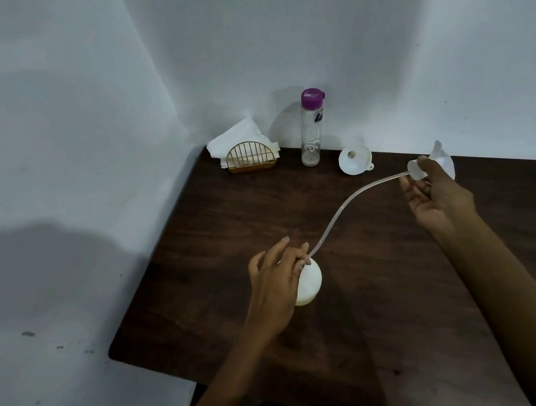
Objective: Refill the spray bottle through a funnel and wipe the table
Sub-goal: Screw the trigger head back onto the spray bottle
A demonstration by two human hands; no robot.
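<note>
A white spray bottle [309, 283] stands near the middle of the dark wooden table [204, 297]. My left hand [275, 279] rests on its top and left side, fingers spread. My right hand [435, 193] holds the white spray head [426, 165] up over the right part of the table. The head's long clear tube [346, 207] curves down, its end at the bottle's mouth. A white funnel [355, 159] lies on the table at the back. To its left stands a clear water bottle [310, 131] with a purple cap.
A gold wire holder [251, 157] with white napkins [237, 140] stands in the back left corner. White walls close the table's back and left sides. The table's left edge drops off near my left arm.
</note>
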